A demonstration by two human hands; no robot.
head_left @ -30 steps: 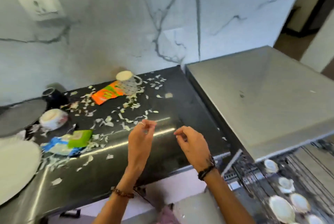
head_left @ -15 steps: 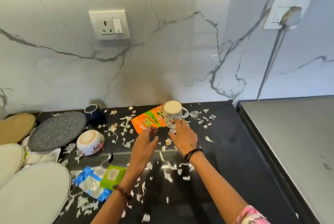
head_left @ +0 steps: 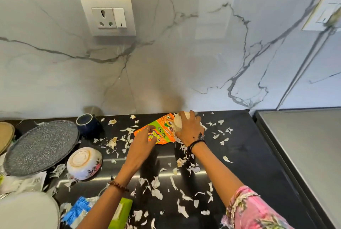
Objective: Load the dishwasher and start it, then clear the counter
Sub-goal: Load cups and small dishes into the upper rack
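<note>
Both hands are working at the back of the dark counter [head_left: 239, 154], where the loading step is plainly in hand: the right hand [head_left: 190, 129] is curling round the upturned mug [head_left: 178, 118] and gripping it from above, while the left hand [head_left: 143, 140] is lying with loosely spread fingers on the orange snack wrapper [head_left: 160, 132] just beside the mug, holding nothing. The mug is sitting touching the wrapper's far edge, near the marble wall. Next, I judge, the mug is wanting a clean lift off the wrapper and a carry rightwards towards the dishwasher, out of view here beyond the steel top [head_left: 304, 154]; the left hand is probably pinning the wrapper so that it does not trail along. Half a second ago the right hand was only touching the mug's side and its handle was showing; now the hand is covering most of it, and the left hand is resting on the wrapper instead of reaching short of it. Peel scraps [head_left: 156, 182], the floral bowl [head_left: 84, 163] and the grey plate [head_left: 40, 147] are lying unmoved.
</note>
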